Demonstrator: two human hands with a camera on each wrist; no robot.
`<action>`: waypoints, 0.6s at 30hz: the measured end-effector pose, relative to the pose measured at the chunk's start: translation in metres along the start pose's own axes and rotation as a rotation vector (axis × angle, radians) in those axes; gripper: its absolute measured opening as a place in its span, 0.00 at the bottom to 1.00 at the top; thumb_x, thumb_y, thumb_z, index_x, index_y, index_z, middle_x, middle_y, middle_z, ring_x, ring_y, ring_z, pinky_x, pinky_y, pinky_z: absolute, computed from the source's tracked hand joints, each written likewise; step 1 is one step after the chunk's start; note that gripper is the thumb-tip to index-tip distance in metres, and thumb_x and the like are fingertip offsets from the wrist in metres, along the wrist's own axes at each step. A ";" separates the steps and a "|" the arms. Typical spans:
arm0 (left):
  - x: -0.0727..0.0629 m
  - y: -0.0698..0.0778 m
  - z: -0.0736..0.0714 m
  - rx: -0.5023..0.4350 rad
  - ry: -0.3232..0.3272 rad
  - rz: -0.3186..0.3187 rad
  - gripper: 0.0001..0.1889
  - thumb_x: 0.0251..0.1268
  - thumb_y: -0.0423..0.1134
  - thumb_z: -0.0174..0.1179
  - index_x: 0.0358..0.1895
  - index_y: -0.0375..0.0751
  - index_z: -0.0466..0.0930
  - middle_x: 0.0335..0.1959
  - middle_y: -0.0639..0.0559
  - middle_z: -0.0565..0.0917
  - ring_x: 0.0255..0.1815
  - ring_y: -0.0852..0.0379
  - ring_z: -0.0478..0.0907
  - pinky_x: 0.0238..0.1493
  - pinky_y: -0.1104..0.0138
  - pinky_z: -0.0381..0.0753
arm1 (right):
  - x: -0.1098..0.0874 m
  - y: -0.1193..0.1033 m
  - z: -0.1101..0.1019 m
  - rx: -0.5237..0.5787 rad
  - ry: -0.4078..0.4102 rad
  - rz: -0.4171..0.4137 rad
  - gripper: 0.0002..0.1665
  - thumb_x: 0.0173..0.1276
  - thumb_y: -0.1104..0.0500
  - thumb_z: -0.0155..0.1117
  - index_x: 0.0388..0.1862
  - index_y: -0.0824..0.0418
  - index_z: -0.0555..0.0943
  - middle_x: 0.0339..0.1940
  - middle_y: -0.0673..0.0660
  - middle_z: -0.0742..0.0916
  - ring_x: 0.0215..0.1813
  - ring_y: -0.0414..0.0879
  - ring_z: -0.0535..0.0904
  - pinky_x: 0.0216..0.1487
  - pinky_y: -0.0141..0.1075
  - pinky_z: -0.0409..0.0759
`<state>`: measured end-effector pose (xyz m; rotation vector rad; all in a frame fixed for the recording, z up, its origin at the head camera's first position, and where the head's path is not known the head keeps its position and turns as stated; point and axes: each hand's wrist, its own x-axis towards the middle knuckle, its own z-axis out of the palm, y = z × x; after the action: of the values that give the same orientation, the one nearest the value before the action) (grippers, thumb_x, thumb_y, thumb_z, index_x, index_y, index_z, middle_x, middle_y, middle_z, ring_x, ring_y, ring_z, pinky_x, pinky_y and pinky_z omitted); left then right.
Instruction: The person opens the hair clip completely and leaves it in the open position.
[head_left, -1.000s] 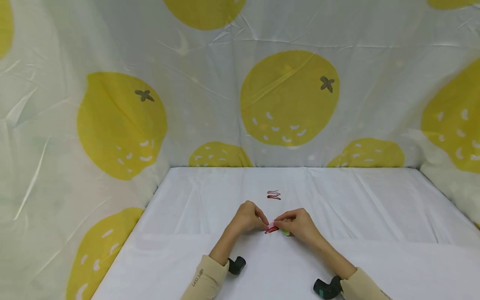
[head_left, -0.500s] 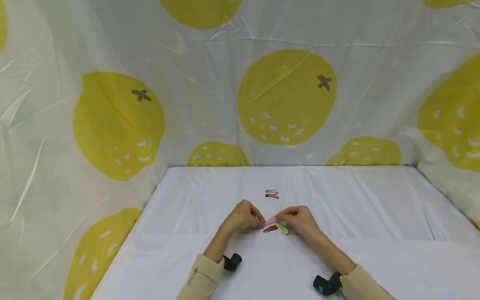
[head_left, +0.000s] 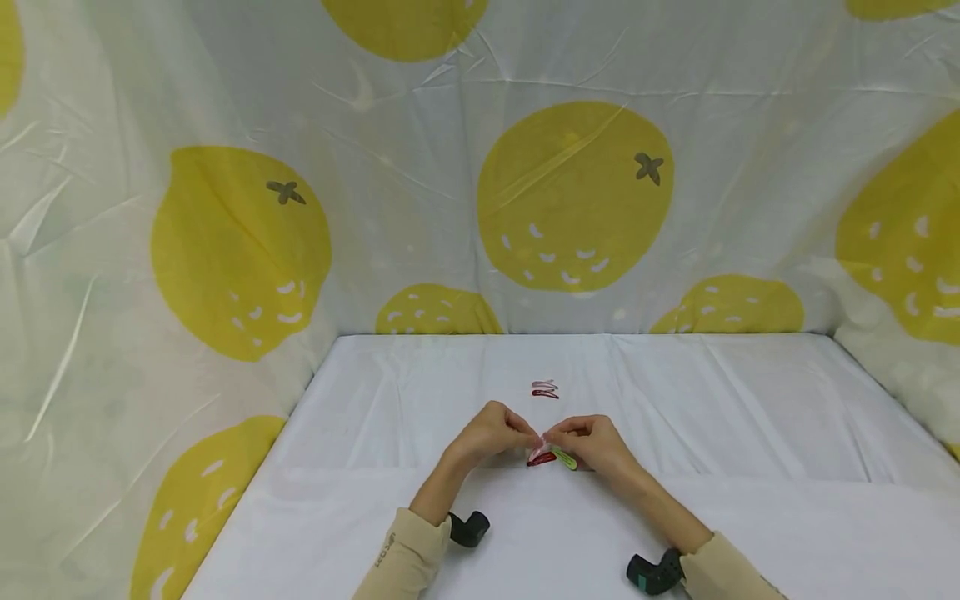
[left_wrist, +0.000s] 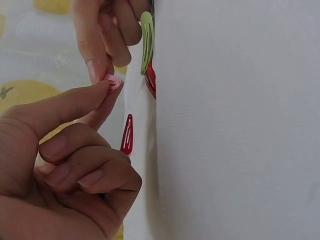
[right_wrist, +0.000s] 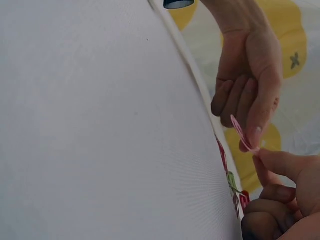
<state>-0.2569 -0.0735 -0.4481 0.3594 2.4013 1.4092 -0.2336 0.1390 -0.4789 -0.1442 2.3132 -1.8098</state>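
A pink snap hair clip (right_wrist: pixel 239 129) is pinched by both hands, slanting over the table. My left hand (head_left: pixel 491 433) holds it between thumb and forefinger, the other fingers curled in. From the other side, the thumb and forefinger of my right hand (head_left: pixel 597 447) grip its end, the two hands' fingertips almost meeting. In the left wrist view only a small pink part of it shows between the fingers. Just below the hands lie a red snap clip (head_left: pixel 542 459) and a green snap clip (left_wrist: pixel 147 42), end to end at an angle.
Farther back on the white-covered table (head_left: pixel 750 400) lie a pinkish clip (head_left: pixel 545 384) and a dark red clip (head_left: pixel 545 394), side by side. A lemon-print curtain (head_left: pixel 420 192) stands behind. Black wrist devices (head_left: pixel 470 529) sit below both hands.
Half a second ago the hands were farther apart, with the pink clip stretched between them. Now the fingertips have come together and the clip tilts down toward the red one.
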 end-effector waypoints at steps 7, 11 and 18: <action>-0.001 0.002 0.002 -0.034 0.126 -0.013 0.07 0.58 0.39 0.75 0.33 0.39 0.93 0.30 0.55 0.88 0.32 0.61 0.70 0.33 0.69 0.69 | -0.001 -0.002 0.004 -0.005 0.077 0.026 0.15 0.67 0.51 0.74 0.39 0.63 0.91 0.21 0.46 0.81 0.21 0.37 0.66 0.24 0.29 0.66; 0.001 0.003 0.004 -0.084 0.230 0.008 0.08 0.57 0.39 0.75 0.32 0.36 0.93 0.30 0.52 0.90 0.33 0.61 0.70 0.33 0.68 0.68 | -0.002 -0.003 0.008 -0.031 0.067 0.016 0.11 0.67 0.53 0.74 0.38 0.60 0.92 0.27 0.48 0.88 0.28 0.37 0.72 0.29 0.29 0.69; 0.004 0.004 0.013 -0.144 0.292 0.044 0.08 0.56 0.39 0.74 0.30 0.36 0.93 0.30 0.52 0.91 0.31 0.62 0.68 0.29 0.69 0.64 | -0.006 -0.006 0.018 -0.071 0.051 -0.023 0.12 0.65 0.50 0.76 0.36 0.58 0.93 0.32 0.50 0.92 0.37 0.37 0.74 0.32 0.30 0.65</action>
<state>-0.2548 -0.0597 -0.4509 0.1819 2.5070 1.7493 -0.2245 0.1218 -0.4764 -0.1378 2.4213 -1.7628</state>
